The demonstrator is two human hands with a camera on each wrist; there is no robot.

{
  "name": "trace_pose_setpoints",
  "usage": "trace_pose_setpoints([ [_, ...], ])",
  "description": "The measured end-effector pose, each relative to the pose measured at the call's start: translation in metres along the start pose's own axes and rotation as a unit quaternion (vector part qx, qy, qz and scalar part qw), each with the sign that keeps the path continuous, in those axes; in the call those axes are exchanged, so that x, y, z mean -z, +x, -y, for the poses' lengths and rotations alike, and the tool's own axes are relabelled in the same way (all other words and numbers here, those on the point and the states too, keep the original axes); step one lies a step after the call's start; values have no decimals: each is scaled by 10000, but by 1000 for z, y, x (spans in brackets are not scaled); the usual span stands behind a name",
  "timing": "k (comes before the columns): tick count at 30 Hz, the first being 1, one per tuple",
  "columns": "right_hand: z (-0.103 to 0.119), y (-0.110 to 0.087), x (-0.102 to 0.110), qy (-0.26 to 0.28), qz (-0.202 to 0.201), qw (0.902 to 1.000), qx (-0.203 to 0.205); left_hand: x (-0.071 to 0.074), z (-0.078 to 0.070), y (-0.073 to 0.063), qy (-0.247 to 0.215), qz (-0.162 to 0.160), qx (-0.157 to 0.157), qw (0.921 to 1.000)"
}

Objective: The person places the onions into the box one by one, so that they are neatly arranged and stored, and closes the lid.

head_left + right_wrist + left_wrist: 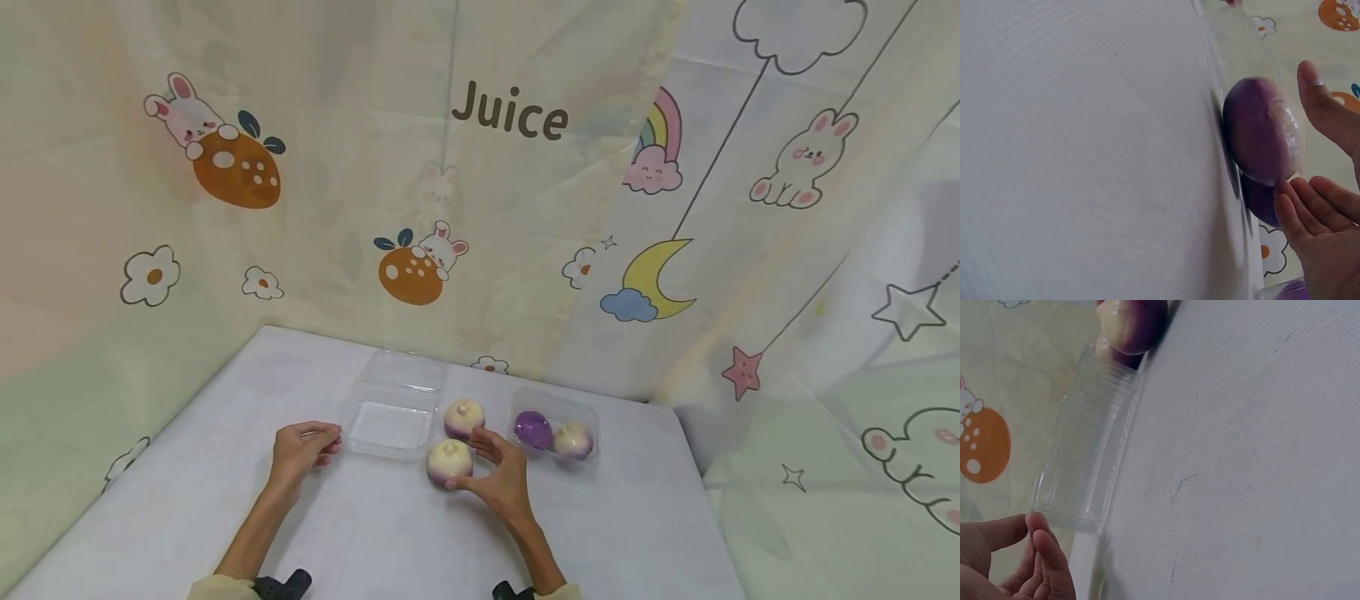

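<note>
A clear plastic clamshell box [392, 427] lies with its lid folded back. My left hand [302, 450] is at its left side, and in the left wrist view the thumb and fingers [1052, 547] pinch the rim of the box [1079, 462]. Right of the box, two round turnip-like pieces, cream on top and purple below, sit one behind the other. Around the nearer turnip [449, 463] my right hand [501, 482] is spread. Its thumb [1319, 100] stands apart from the turnip [1260, 131], while the fingertips are right at its lower edge.
Behind the nearer turnip is the farther turnip [464, 418]. A second clear box [596, 408] at the right holds a purple piece [533, 430] and a cream-and-purple one [573, 440]. A white cloth covers the table [405, 542], and printed curtains [510, 208] hang around it.
</note>
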State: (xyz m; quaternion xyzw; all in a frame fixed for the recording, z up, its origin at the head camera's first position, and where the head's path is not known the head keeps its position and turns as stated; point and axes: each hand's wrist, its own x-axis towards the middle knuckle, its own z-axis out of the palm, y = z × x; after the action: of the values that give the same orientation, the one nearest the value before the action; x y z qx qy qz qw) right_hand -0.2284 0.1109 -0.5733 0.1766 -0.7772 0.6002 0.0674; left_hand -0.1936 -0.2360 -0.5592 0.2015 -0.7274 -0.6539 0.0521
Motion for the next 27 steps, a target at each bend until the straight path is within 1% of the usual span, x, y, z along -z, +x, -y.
trace_pose_setpoints([
  [7,-4,0,-2,-199,33,9998,63,0,0,-2,69,-49,-31,10000],
  [11,-8,-1,-4,-298,71,9995,66,1,1,-1,23,-11,-80,10000],
  [17,-12,-1,-6,-420,105,9990,120,2,3,2,-97,56,22,9999],
  [24,-11,2,-7,-341,200,9990,-214,1,3,4,-108,57,29,9999],
  [27,-11,2,-7,-344,238,9988,-267,1,3,4,-99,53,37,9999],
])
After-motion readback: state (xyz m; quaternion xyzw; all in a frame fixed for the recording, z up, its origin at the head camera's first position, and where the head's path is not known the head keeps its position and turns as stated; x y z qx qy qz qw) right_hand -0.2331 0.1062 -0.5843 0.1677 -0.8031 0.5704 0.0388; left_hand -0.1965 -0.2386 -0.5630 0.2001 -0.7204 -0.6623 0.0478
